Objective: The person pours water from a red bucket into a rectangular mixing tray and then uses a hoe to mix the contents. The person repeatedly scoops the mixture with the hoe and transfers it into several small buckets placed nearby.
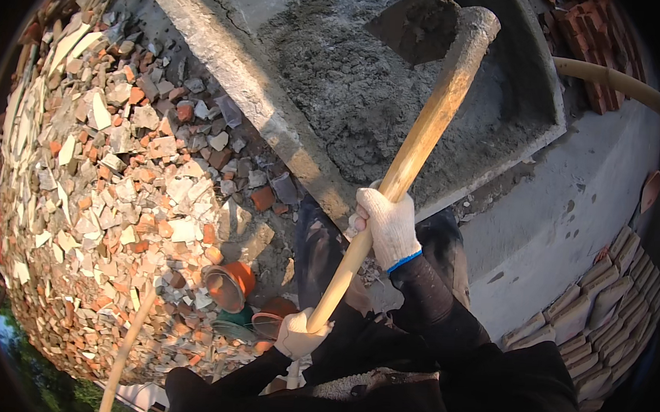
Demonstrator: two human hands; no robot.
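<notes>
A mortar hoe with a long wooden handle slants up and away in front of me. My right hand, in a white knit glove with a blue cuff, grips the middle of the handle. Near its butt end my left hand, also gloved, is closed around the wood. The hoe's blade is coated in wet grey mortar and sits over the mix. Under it lies a heap of grey mortar in a shallow mixing trough with pale, crusted walls.
Rubble of broken brick and tile spreads to the left. Orange and green buckets stand by my left hand. Stacked tiles line the right, beyond a concrete slab. Red bricks and a bamboo pole are at upper right.
</notes>
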